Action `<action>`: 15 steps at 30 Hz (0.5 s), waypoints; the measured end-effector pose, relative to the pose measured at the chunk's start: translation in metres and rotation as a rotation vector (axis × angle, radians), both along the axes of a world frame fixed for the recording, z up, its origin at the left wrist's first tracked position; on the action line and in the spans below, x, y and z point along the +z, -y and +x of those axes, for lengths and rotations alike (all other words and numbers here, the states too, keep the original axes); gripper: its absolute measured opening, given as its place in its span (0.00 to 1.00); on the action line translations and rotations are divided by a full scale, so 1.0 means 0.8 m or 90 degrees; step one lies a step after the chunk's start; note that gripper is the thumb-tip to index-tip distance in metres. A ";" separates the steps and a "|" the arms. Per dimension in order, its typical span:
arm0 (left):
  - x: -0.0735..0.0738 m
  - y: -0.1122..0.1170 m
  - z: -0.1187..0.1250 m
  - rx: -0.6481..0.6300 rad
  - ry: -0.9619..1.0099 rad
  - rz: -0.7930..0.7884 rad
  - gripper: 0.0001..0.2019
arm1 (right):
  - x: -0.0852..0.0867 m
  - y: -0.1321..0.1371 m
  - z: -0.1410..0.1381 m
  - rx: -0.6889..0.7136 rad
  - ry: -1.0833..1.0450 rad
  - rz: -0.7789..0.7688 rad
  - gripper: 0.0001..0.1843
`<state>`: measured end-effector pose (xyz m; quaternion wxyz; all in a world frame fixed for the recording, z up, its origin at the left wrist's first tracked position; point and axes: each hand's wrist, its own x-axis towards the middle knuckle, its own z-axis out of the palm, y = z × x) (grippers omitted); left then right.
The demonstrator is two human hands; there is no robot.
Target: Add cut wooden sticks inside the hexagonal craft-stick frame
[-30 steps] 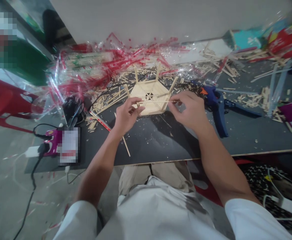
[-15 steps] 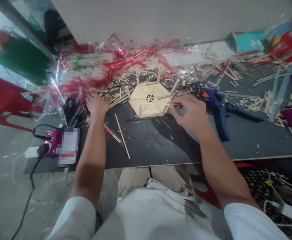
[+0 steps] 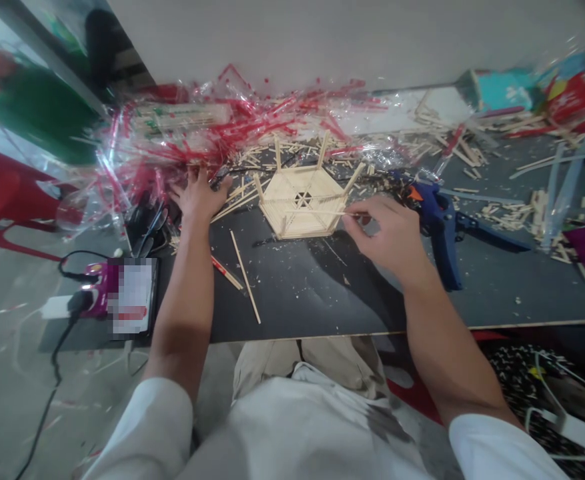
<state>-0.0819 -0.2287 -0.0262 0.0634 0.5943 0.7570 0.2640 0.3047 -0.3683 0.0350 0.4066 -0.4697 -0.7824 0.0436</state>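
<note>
A hexagonal frame (image 3: 272,212) of thin pale wooden sticks sits mid-table, with several short posts rising from its corners and a small star-shaped opening in its floor. My right hand (image 3: 385,233) is at its right edge, thumb and fingers pinching the end of a thin wooden stick (image 3: 317,213) that reaches left across the front of the frame. To the left, my left hand (image 3: 199,198) has its fingers spread beside loose sticks (image 3: 235,207) and the crumpled plastic wrappers (image 3: 172,150). It appears to hold nothing.
A blue-handled glue gun (image 3: 439,233) lies right of my right hand. Loose sticks (image 3: 245,277) and a red paper-sleeved pair (image 3: 227,272) lie in front. A phone (image 3: 135,297) and a purple power adapter (image 3: 99,290) with cables occupy the left edge; cut stick pieces (image 3: 512,210) litter the right.
My left hand has shifted slightly forward, its fingers more spread. My right hand keeps its pinch on the stick at the frame. The whole view has shifted a little.
</note>
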 end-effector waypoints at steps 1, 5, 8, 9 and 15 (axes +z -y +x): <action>0.001 -0.001 0.000 -0.012 -0.001 0.009 0.41 | 0.000 0.000 0.000 -0.001 -0.001 -0.007 0.06; 0.006 0.001 0.007 -0.078 -0.010 0.052 0.37 | 0.001 0.001 -0.001 -0.001 -0.008 -0.014 0.06; 0.013 0.006 0.017 -0.100 -0.017 0.034 0.36 | 0.002 0.001 -0.001 0.006 -0.007 0.007 0.05; 0.016 0.008 0.021 -0.107 -0.017 0.023 0.36 | 0.002 0.000 -0.001 0.010 -0.006 0.014 0.05; 0.024 0.010 0.026 -0.101 -0.065 -0.003 0.35 | 0.000 0.000 0.000 0.005 0.015 0.006 0.05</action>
